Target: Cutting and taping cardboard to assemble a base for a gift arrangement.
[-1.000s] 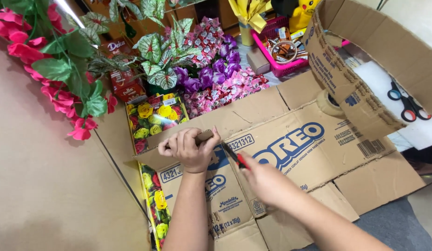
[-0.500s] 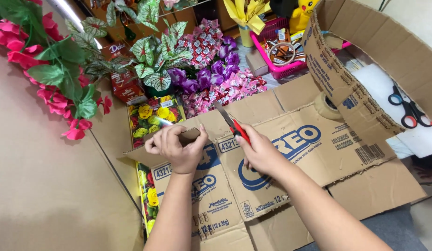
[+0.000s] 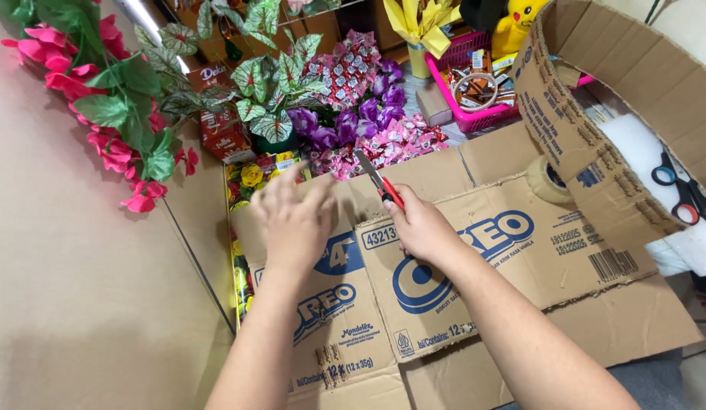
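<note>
A flattened brown cardboard box (image 3: 520,258) with blue printing lies spread out in front of me. My right hand (image 3: 418,228) grips a red-handled utility knife (image 3: 377,181), its blade pointing up and away at the cardboard's far edge. My left hand (image 3: 294,216) hovers flat over the left cardboard panel (image 3: 334,334), fingers spread and blurred, holding nothing. Under the left panel's edge shows a flat pack of yellow and red artificial flowers (image 3: 250,176).
Pink artificial flowers (image 3: 102,114) and leafy stems lie at the left. Purple and pink wrapped bouquets (image 3: 353,114) sit beyond the cardboard. A pink basket (image 3: 482,118), a tape roll (image 3: 546,178), black-and-red scissors (image 3: 676,186) and a curved cardboard strip (image 3: 581,129) are at the right.
My left hand has let go of the cardboard edge and spread open above the panel. My right hand has moved the knife farther up toward the cardboard's far edge.
</note>
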